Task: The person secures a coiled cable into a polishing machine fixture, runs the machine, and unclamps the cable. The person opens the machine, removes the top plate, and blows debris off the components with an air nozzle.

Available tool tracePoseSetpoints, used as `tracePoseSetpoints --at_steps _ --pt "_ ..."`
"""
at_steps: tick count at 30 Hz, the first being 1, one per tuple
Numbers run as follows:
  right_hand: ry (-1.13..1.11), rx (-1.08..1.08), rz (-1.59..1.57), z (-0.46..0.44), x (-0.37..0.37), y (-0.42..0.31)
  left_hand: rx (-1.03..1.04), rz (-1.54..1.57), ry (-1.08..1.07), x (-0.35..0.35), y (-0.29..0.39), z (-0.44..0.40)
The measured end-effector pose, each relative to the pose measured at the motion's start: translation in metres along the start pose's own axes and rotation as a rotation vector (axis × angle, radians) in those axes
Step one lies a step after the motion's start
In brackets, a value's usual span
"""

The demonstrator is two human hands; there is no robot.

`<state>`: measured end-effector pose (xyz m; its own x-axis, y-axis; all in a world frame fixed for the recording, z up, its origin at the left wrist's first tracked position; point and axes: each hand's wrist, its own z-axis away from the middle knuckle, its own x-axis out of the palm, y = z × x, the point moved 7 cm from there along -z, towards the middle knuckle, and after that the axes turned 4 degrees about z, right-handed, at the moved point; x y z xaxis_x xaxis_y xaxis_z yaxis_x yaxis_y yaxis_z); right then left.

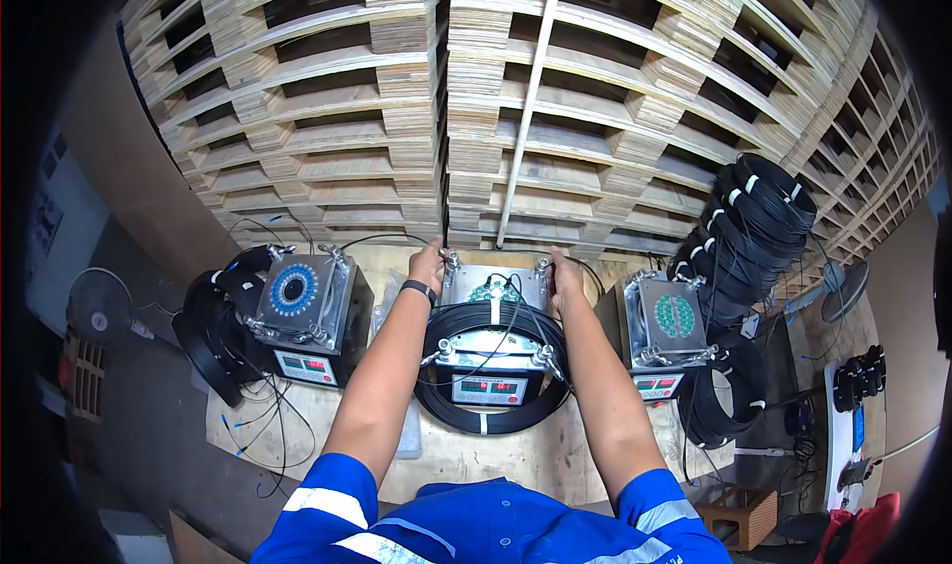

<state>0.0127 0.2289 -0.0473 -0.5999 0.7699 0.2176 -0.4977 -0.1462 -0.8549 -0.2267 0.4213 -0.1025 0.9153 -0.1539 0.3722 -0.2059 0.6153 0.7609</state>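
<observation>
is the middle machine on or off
On, it seems: the middle machine has a front display with glowing red digits, visible through the black cable coil.

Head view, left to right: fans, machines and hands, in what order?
Left fan → left machine → left hand → middle machine → right hand → right machine → right fan
</observation>
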Motion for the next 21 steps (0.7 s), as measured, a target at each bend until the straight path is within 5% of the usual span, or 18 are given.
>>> tracePoseSetpoints --at_steps 7,10,21 --pt "-0.080 0.026 -0.159 -0.027 -0.005 0.017 0.067 0.081 0.012 0.009 0.005 0.010" --pt "0.045 -0.147 -0.082 -0.025 0.000 0.011 0.007 0.046 -0.064 0.004 -0.001 -0.001" --pt "0.128 -0.150 -0.107 -0.029 -0.007 0.018 0.224 0.214 0.015 0.012 0.010 0.026"
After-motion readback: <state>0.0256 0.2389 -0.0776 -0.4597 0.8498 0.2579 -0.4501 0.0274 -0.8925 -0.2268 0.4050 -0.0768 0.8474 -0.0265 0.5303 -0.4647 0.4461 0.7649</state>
